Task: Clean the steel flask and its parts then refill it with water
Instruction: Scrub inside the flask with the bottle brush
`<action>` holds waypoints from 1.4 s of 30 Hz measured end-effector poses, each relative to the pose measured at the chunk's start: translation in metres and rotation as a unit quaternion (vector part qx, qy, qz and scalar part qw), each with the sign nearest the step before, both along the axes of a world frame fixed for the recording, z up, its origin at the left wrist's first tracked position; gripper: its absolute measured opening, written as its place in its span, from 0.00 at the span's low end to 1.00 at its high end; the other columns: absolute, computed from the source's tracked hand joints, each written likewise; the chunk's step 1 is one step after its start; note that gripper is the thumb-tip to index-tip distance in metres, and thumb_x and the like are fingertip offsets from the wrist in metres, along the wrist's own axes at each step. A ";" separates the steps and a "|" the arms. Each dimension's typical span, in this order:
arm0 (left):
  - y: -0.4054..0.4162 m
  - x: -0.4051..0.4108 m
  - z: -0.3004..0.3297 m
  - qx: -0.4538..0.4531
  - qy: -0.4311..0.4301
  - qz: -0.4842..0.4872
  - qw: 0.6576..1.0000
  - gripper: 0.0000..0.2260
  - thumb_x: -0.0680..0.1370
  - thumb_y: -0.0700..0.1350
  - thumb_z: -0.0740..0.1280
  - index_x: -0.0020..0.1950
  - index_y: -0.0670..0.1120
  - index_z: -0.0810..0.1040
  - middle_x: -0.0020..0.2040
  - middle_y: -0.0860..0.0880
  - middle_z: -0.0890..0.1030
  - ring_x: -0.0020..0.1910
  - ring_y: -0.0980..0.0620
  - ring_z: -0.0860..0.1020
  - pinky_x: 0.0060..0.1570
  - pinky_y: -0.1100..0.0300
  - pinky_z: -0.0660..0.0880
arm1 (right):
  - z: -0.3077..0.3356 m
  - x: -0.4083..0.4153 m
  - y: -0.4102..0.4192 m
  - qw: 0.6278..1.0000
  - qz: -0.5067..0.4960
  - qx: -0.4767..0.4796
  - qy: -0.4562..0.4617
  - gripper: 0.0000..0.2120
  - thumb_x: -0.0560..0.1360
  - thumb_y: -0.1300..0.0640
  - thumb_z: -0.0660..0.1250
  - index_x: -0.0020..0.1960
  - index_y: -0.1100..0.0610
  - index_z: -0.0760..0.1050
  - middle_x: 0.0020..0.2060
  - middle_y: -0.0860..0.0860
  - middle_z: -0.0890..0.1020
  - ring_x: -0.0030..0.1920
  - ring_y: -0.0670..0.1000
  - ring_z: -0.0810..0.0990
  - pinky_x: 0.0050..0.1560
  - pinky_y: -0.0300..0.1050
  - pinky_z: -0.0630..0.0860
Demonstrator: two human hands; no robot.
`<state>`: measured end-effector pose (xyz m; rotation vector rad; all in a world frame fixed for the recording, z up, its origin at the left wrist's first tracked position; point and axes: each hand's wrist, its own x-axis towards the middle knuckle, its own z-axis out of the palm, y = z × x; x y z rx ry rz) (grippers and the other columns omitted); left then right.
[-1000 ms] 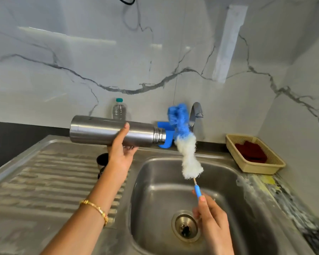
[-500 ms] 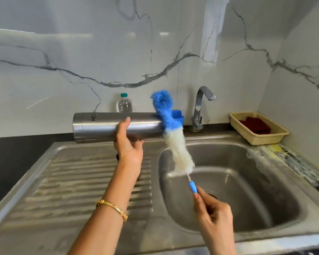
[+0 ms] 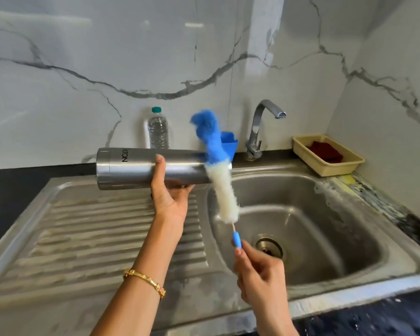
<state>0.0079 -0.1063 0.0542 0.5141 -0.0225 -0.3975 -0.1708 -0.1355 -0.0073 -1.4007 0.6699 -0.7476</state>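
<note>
Over sink point(image 3: 349, 238), left hand point(image 3: 171, 197) gripping flask point(image 3: 136, 168), right hand point(image 3: 260, 275) holding brush point(image 3: 218, 170)

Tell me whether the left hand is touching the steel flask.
Touching. The head view shows the left hand gripping the steel flask from below, thumb up across its side and fingers curled under it.

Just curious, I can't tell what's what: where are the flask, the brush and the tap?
flask point(image 3: 131, 169), head view, steel side near its base.
brush point(image 3: 222, 190), head view, white bristles.
tap point(image 3: 257, 122), head view, curved spout.
</note>
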 end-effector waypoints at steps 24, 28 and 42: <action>-0.028 0.005 0.013 -0.021 0.038 0.106 0.993 0.19 0.63 0.46 0.74 0.53 0.49 0.77 0.48 0.49 0.80 0.52 0.48 0.79 0.56 0.54 0.75 | 0.027 0.006 -0.048 0.997 0.073 0.030 -0.023 0.17 0.77 0.61 0.63 0.33 0.67 0.75 0.21 0.50 0.66 0.20 0.43 0.59 0.20 0.32 0.55; -0.047 -0.001 0.017 -0.012 0.080 0.083 0.993 0.05 0.70 0.45 0.70 0.42 0.48 0.75 0.33 0.51 0.77 0.38 0.52 0.73 0.52 0.59 0.69 | 0.044 0.036 -0.076 0.999 0.036 -0.002 -0.040 0.17 0.78 0.59 0.62 0.32 0.64 0.75 0.24 0.55 0.68 0.21 0.44 0.60 0.21 0.33 0.56; -0.043 0.025 0.020 -0.020 0.078 0.135 0.988 0.43 0.53 0.47 0.76 0.68 0.48 0.69 0.62 0.48 0.77 0.60 0.48 0.76 0.57 0.52 0.75 | 0.024 0.035 -0.063 0.997 0.068 -0.006 -0.023 0.16 0.77 0.61 0.62 0.33 0.68 0.74 0.24 0.51 0.64 0.21 0.43 0.57 0.20 0.34 0.54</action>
